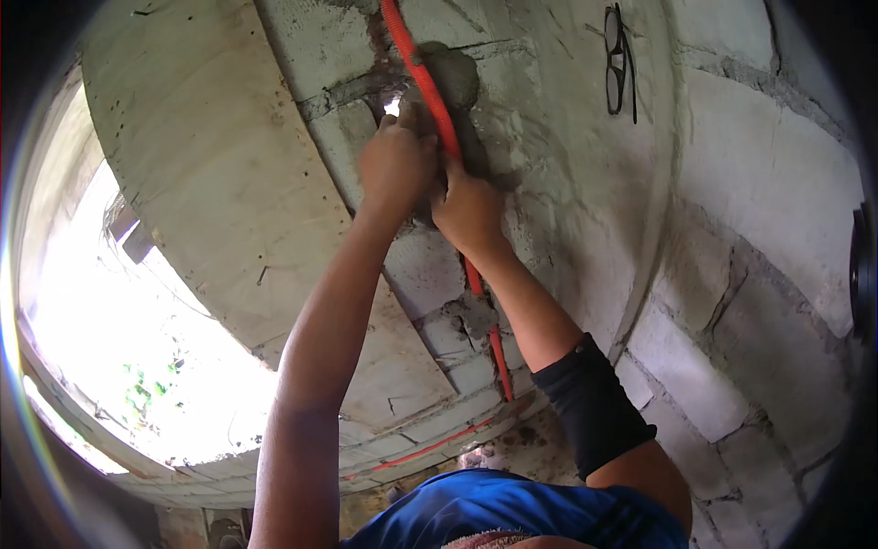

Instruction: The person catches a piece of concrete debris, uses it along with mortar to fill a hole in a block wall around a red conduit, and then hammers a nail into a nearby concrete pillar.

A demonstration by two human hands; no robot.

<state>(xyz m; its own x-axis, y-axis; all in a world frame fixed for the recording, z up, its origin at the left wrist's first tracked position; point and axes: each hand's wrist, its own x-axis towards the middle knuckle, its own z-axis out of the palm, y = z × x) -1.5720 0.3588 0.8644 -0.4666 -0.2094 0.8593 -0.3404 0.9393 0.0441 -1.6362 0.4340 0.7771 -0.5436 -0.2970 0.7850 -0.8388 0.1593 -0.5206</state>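
Note:
An orange corrugated conduit (430,94) runs down a block wall, partly set in its joints and mortar. My right hand (469,215) is closed on the conduit, one finger stretched along it; the conduit passes behind the hand and comes out below. Just left of it, my left hand (395,166) reaches up to a small bright gap (393,105) in the wall. Its fingers are mostly bent in, the tips near the gap's edge; what they pinch, if anything, is hidden. Dark, damp-looking mortar (455,78) surrounds the conduit beside both hands.
A large board (210,174) with bent nails covers the wall to the left, next to a bright opening (174,339). Black-framed glasses (616,64) appear against the wall at upper right. Rough blocks (759,174) form the right side. Another orange conduit (421,450) runs low down.

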